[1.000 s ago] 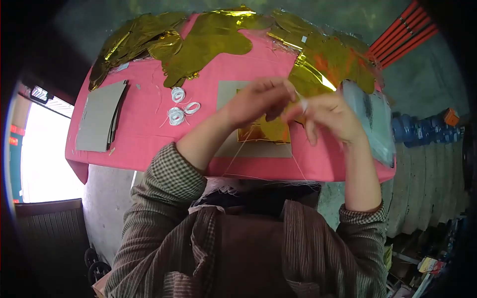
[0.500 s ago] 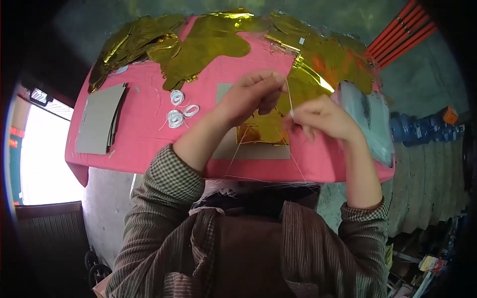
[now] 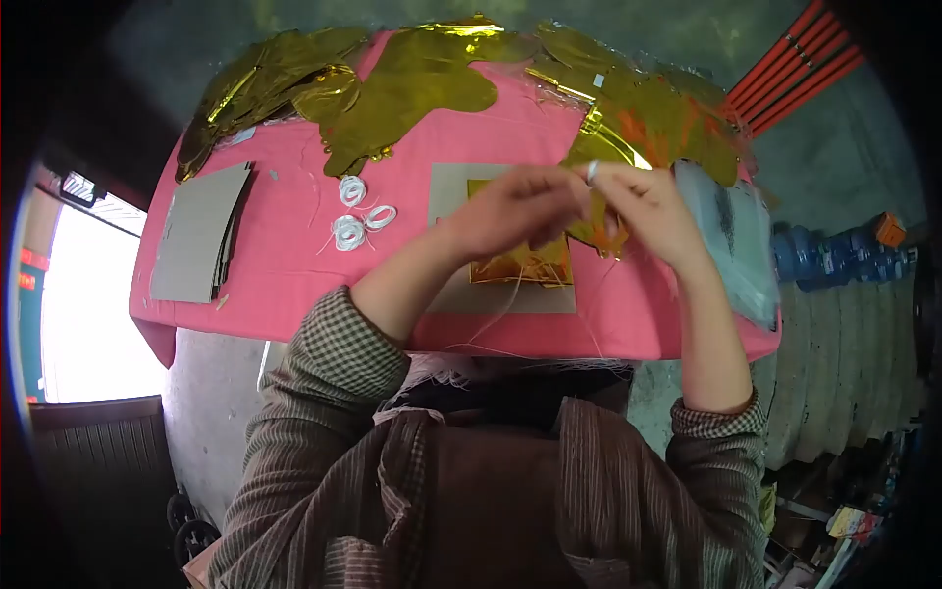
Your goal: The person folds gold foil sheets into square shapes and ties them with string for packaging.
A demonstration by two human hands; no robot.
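My left hand (image 3: 520,208) and my right hand (image 3: 650,216) meet above the table, fingertips close together. A small white loop of string (image 3: 592,173) is wound at the fingers of my right hand, which are curled in. The fingers of my left hand are bent toward it, somewhat blurred, and seem to pinch the string's strand. Below the hands a gold foil piece (image 3: 520,273) lies on a grey cardboard sheet (image 3: 451,299). Thin pale strands trail from there over the table's near edge.
White string coils (image 3: 347,233) lie left of the cardboard on the pink cloth (image 3: 285,265). Grey boards (image 3: 201,236) are stacked at left. Gold foil balloons (image 3: 412,93) spread along the far edge. A clear plastic pack (image 3: 731,240) lies at right, with blue bottles (image 3: 834,253) beyond.
My hands have come closer together; the string stretched between them is now a short white loop at my right fingers. My left hand has shifted right and lower, my right hand slightly up.
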